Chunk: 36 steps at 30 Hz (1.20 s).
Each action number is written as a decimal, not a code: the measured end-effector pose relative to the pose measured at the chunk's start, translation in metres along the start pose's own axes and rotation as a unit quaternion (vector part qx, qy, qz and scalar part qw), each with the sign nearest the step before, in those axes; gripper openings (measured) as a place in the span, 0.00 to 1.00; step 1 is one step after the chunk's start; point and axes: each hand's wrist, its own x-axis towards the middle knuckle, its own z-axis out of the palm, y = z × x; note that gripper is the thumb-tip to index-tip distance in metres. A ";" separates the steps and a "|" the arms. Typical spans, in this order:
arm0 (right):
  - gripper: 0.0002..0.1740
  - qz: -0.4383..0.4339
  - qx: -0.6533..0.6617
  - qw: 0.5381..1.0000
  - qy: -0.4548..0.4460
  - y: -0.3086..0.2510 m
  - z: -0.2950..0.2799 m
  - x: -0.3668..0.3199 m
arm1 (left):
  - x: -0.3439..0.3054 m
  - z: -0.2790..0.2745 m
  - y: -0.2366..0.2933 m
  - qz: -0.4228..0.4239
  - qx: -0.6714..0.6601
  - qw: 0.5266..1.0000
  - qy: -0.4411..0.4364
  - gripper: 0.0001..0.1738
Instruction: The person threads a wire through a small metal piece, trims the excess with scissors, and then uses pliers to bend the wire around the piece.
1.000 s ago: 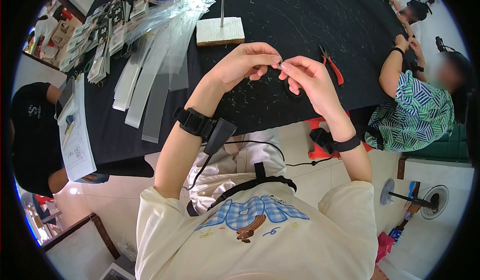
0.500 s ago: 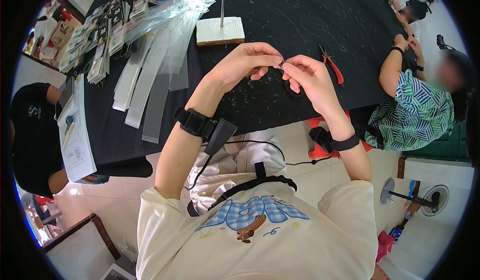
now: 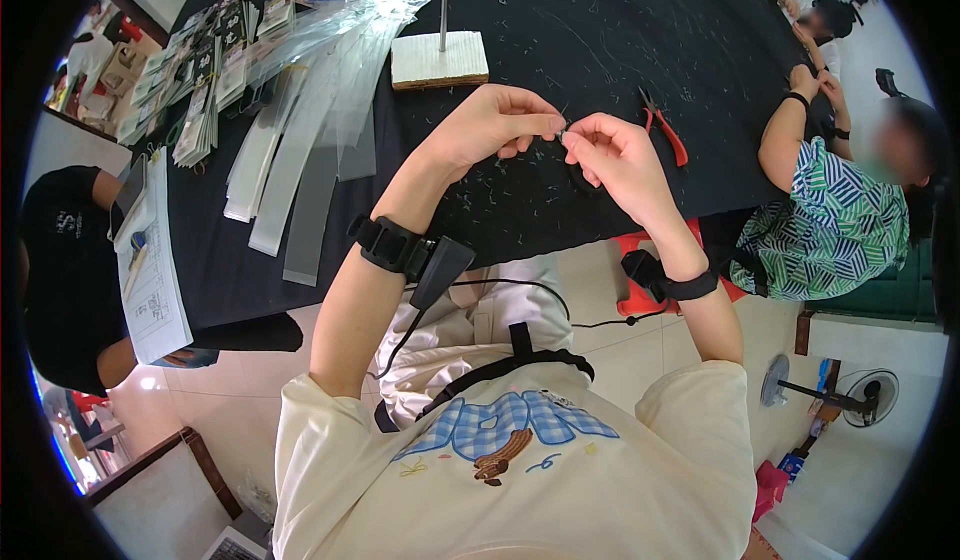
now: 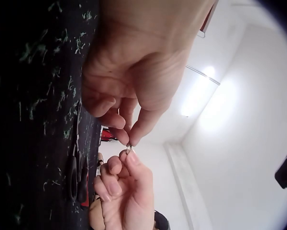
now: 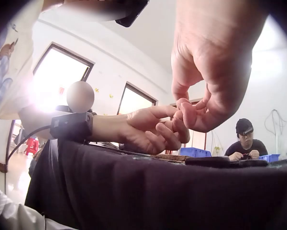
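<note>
In the head view my left hand [image 3: 487, 130] and right hand [image 3: 618, 157] meet fingertip to fingertip above the black-covered table. A tiny shiny loop-shaped piece [image 4: 129, 149] shows between them in the left wrist view, too small to name more exactly. My left thumb and index finger pinch its upper end; my right thumb and index finger pinch it from below. The right wrist view shows both hands' fingertips together, the piece hidden behind them. Black-handled scissors [image 4: 74, 175] lie on the table, mostly covered by my right hand in the head view.
Red-handled pliers [image 3: 668, 138] lie right of my hands. A white block [image 3: 438, 63] with an upright metal rod [image 3: 445, 5] stands beyond my left hand. Clear plastic sleeves [image 3: 285, 165] and printed packets [image 3: 205, 100] spread at left. Thread scraps dot the cloth. Another person [image 3: 825, 225] sits at right.
My right fingertips have shifted very slightly at the small piece. Both hands otherwise keep their places, still pinching together.
</note>
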 end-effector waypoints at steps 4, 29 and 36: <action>0.09 0.009 -0.019 1.000 -0.001 -0.002 -0.001 -0.001 | 0.001 0.000 -0.001 -0.002 0.002 1.000 -0.003 0.13; 0.09 0.015 -0.042 0.999 0.001 0.000 0.001 0.004 | 0.003 -0.001 -0.004 0.016 0.036 0.999 0.008 0.09; 0.08 -0.004 -0.038 0.999 0.008 0.001 0.000 0.003 | 0.002 0.001 -0.002 -0.002 0.001 0.999 0.035 0.07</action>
